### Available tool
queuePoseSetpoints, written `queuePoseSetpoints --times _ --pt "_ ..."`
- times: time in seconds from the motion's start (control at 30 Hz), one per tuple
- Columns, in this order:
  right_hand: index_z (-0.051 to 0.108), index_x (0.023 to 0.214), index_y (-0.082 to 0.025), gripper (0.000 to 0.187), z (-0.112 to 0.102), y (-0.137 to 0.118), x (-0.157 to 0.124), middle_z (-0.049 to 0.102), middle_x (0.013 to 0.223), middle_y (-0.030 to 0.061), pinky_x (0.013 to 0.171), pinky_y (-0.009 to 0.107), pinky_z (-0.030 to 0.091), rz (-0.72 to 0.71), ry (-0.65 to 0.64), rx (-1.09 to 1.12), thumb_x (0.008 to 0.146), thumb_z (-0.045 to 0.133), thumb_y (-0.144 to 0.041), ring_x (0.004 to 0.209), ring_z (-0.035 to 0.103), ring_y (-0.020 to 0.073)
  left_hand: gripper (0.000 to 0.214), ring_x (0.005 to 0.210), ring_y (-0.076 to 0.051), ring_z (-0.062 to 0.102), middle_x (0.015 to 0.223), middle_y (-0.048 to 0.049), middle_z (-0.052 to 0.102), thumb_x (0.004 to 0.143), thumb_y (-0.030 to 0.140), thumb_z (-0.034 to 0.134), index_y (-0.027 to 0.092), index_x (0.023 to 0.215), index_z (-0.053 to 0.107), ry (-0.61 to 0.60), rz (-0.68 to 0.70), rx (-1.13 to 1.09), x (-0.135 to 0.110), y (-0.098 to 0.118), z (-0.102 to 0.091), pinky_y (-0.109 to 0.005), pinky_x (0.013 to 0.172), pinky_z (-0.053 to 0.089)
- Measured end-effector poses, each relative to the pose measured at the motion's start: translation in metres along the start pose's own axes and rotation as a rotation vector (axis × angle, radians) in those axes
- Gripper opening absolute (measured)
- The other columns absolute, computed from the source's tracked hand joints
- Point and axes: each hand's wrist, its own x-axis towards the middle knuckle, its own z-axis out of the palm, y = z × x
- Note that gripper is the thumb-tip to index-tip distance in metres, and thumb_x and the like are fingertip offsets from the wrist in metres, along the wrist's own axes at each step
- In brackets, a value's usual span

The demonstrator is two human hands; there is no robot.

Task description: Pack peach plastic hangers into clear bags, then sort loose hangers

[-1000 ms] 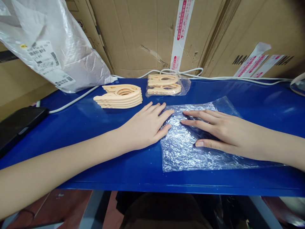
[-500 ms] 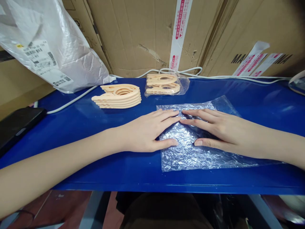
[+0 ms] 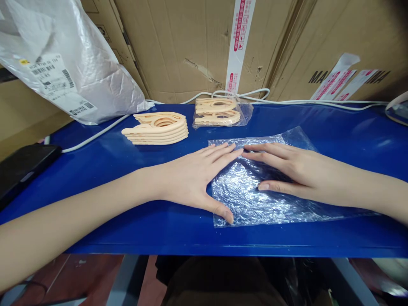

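Observation:
A clear, crinkled plastic bag point(image 3: 251, 204) lies flat on the blue table point(image 3: 127, 231). My left hand point(image 3: 197, 176) rests over the bag's left edge, fingers stretched out and thumb spread toward the near corner. Across the bag's right part lies my right hand point(image 3: 293, 170), open and palm down, its fingertips close to those of the left. Beyond my left hand is a stack of cream folding clothes hangers point(image 3: 159, 129). More such hangers, in a clear bag point(image 3: 219, 112), lie at the back of the table.
A large silvery-white mailing bag point(image 3: 86, 63) with labels leans at the back left. Cardboard boxes point(image 3: 178, 38) stand behind the table. A white cable point(image 3: 102, 132) runs along the back. At the left edge sits a black phone-like object point(image 3: 28, 170).
My left thumb has swung outward, down toward the bag's near corner, widening that hand. My right hand has shifted only slightly. The hangers have stayed in place.

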Motion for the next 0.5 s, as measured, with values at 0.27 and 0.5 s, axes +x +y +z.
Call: queuePoseSetpoints --times 0.27,0.5 --pt "0.058 0.114 -0.021 0.030 -0.011 0.025 -0.004 0.065 0.110 0.0115 0.067 0.038 0.050 0.289 0.031 -0.119 0.098 0.034 -0.026 0.080 0.065 0.0221 0.092 0.149 -0.029 0.034 0.163 -0.0139 0.032 0.090 0.076 0.046 0.018 0.158 0.024 0.112 -0.068 -0.006 0.003 -0.015 -0.004 -0.042 0.119 0.033" --pt "0.051 0.098 -0.024 0.014 -0.010 0.039 -0.008 0.065 0.090 0.0057 0.059 0.033 0.041 0.516 -0.022 -0.147 0.094 0.043 -0.035 0.069 0.058 0.0186 0.088 0.157 -0.025 0.009 0.169 -0.0081 0.010 0.095 0.070 0.043 0.018 0.160 0.018 -0.012 -0.088 0.024 0.004 -0.011 -0.003 -0.045 0.128 0.010"
